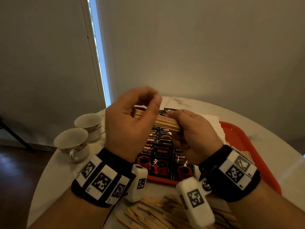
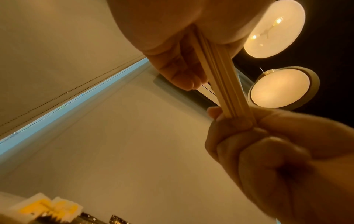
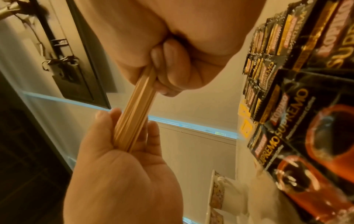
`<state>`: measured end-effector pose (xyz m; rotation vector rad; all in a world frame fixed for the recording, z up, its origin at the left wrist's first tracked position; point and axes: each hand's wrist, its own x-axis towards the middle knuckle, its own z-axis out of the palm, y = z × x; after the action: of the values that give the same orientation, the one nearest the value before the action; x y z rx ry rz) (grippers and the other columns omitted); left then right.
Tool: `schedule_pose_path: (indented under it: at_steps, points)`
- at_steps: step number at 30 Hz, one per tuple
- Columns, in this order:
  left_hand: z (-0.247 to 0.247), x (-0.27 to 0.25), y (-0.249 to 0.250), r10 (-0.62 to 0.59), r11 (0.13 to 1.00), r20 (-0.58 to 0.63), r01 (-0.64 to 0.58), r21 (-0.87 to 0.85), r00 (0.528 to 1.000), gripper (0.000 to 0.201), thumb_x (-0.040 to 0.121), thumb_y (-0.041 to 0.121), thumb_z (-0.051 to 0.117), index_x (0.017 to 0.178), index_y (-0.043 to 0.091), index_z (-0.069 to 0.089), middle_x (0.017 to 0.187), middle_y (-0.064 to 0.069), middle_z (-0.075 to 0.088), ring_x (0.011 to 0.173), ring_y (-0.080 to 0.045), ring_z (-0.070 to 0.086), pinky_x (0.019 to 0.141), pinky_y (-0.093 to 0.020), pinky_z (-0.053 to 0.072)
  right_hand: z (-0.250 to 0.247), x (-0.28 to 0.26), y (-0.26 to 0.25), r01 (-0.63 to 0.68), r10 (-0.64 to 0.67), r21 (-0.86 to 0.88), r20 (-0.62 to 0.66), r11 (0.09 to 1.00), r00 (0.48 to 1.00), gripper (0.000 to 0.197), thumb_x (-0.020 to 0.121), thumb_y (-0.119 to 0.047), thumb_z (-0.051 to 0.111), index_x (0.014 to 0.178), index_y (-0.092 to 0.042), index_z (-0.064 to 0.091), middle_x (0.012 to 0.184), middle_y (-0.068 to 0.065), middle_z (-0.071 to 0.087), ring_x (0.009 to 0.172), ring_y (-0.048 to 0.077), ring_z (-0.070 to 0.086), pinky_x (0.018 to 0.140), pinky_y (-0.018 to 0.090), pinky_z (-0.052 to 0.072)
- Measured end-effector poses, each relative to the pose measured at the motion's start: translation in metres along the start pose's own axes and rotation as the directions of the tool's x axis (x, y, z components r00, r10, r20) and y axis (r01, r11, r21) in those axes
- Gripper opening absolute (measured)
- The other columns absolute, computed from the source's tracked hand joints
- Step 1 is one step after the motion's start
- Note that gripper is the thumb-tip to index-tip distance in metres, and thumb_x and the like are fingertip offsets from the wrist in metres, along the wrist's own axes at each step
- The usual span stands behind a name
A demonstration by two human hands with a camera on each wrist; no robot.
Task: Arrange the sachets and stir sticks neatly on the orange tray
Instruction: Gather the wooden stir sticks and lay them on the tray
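Observation:
A bundle of wooden stir sticks [image 1: 165, 122] is held in the air above the orange tray [image 1: 239, 139]. My left hand [image 1: 148, 111] curls its thumb and fingers round the bundle's left end. My right hand [image 1: 175, 120] grips the other end in a fist. The left wrist view shows the stir sticks [image 2: 224, 84] spanning both hands, and so does the right wrist view of the stir sticks [image 3: 134, 121]. Black and red coffee sachets [image 1: 162, 161] lie in overlapping rows on the tray's left part, also seen as sachets [image 3: 287, 106] from the right wrist.
Loose stir sticks [image 1: 156, 212] lie piled on the round marble table [image 1: 189, 101] near me. Two teacups [image 1: 72, 142] [image 1: 89, 123] stand at the left edge. White napkins [image 1: 214, 126] rest on the tray's far part, and a few sticks [image 1: 246, 155] lie beyond my right wrist.

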<state>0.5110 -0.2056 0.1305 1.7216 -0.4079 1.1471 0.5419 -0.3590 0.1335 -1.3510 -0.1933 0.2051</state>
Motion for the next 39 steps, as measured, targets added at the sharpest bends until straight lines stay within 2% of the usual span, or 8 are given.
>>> schedule_pose_path:
  at_steps: [7,12,18,23,26,30,35,39]
  points:
    - [-0.001,0.001,-0.002,-0.005,1.0,0.038,0.005,0.0,0.999,0.003,0.099,0.031,0.069,0.1,0.029,0.07,0.085,0.01,0.071,0.08,-0.014,0.071,0.066,-0.028,0.059,-0.005,0.0,-0.001,-0.036,0.052,-0.149,0.109,0.988,0.993,0.031,0.103,-0.039,0.055,0.087,-0.012,0.061,0.054,0.003,0.045,0.039,0.013,0.03,0.04,0.022,0.023]
    - [0.0,0.004,-0.006,-0.167,0.826,0.211,0.254,-0.503,0.963,0.064,0.069,0.051,0.089,0.113,0.016,0.058,0.088,0.005,0.064,0.078,-0.009,0.061,0.068,-0.024,0.054,-0.008,0.002,-0.005,-0.15,0.142,0.037,0.157,0.988,0.977,0.023,0.102,-0.026,0.053,0.093,-0.01,0.066,0.052,0.002,0.037,0.04,0.011,0.024,0.038,0.02,0.017]
    - [0.003,-0.003,-0.001,-0.014,0.961,0.365,0.113,-0.251,0.931,0.017,0.084,0.031,0.077,0.078,0.017,0.068,0.074,0.01,0.057,0.065,-0.008,0.053,0.065,-0.023,0.042,-0.004,-0.004,-0.001,-0.31,0.292,0.027,0.263,0.95,0.919,0.022,0.09,-0.028,0.063,0.105,-0.013,0.057,0.05,-0.001,0.037,0.038,0.007,0.025,0.036,0.016,0.017]
    - [0.011,-0.006,0.002,-0.103,0.973,0.235,0.147,-0.178,0.967,0.042,0.097,0.034,0.062,0.064,0.009,0.064,0.058,0.004,0.06,0.055,-0.012,0.056,0.061,-0.024,0.046,-0.003,-0.008,-0.001,-0.362,0.341,0.009,0.31,0.932,0.887,0.03,0.098,-0.037,0.055,0.078,-0.014,0.059,0.055,0.002,0.04,0.041,0.009,0.026,0.039,0.019,0.019]
    - [0.014,-0.002,0.007,-0.185,0.965,0.154,0.209,-0.16,0.971,0.044,0.101,0.031,0.062,0.061,0.013,0.065,0.057,-0.001,0.065,0.054,-0.012,0.062,0.063,-0.023,0.05,-0.005,-0.007,-0.008,-0.233,0.25,-0.112,0.174,0.966,0.952,0.03,0.1,-0.037,0.056,0.088,-0.012,0.065,0.066,0.008,0.06,0.054,0.016,0.048,0.05,0.026,0.04]
    - [0.022,0.014,0.009,-0.451,0.844,0.087,0.456,-0.284,0.888,0.049,0.102,0.026,0.062,0.053,0.022,0.062,0.053,0.004,0.056,0.053,-0.01,0.055,0.064,-0.03,0.047,-0.022,-0.009,-0.029,0.204,-0.167,-0.334,0.137,0.92,0.976,0.022,0.101,-0.027,0.058,0.084,-0.015,0.064,0.097,0.0,0.078,0.087,0.018,0.068,0.079,0.038,0.055]
    - [0.041,0.03,0.018,-0.63,0.658,0.247,0.675,-0.334,0.737,0.05,0.099,0.026,0.063,0.049,0.02,0.059,0.052,0.001,0.053,0.05,-0.014,0.051,0.059,-0.03,0.043,-0.024,-0.027,-0.057,0.44,-0.241,-0.709,0.37,0.551,0.897,0.038,0.087,-0.039,0.075,0.068,-0.02,0.049,0.081,0.016,0.065,0.076,0.033,0.064,0.068,0.046,0.055]
    - [0.06,0.034,0.031,-0.682,0.542,0.391,0.786,-0.299,0.619,0.034,0.097,0.027,0.065,0.065,0.019,0.061,0.061,-0.001,0.058,0.058,-0.016,0.056,0.056,-0.03,0.046,-0.03,-0.029,-0.07,0.461,-0.305,-0.738,0.349,0.493,0.886,0.041,0.084,-0.026,0.078,0.063,-0.02,0.044,0.065,0.015,0.057,0.06,0.031,0.058,0.063,0.048,0.057]
